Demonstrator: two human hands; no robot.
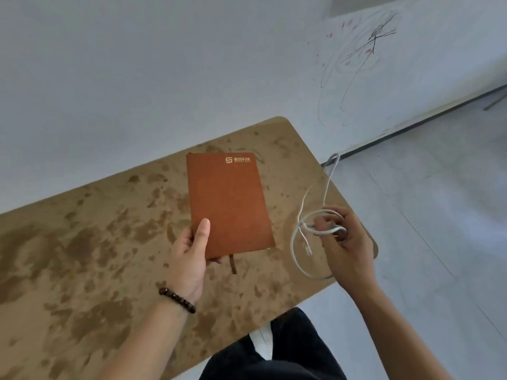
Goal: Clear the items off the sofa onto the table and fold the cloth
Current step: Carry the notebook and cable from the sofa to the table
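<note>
An orange-brown notebook point(229, 201) with a gold logo is held over the stained brown table point(90, 242). My left hand point(190, 259) grips its near left corner, thumb on the cover, fingers underneath. A brown ribbon marker hangs from its lower edge. My right hand point(343, 242) holds a looped white cable point(304, 237) above the table's right end; one strand trails up past the table's far right corner. The sofa and the cloth are out of view.
A white wall with pen scribbles point(365, 56) stands behind the table. Pale tiled floor point(439, 215) lies to the right. My dark trousers and a white shoe point(263, 341) show below the table's near edge.
</note>
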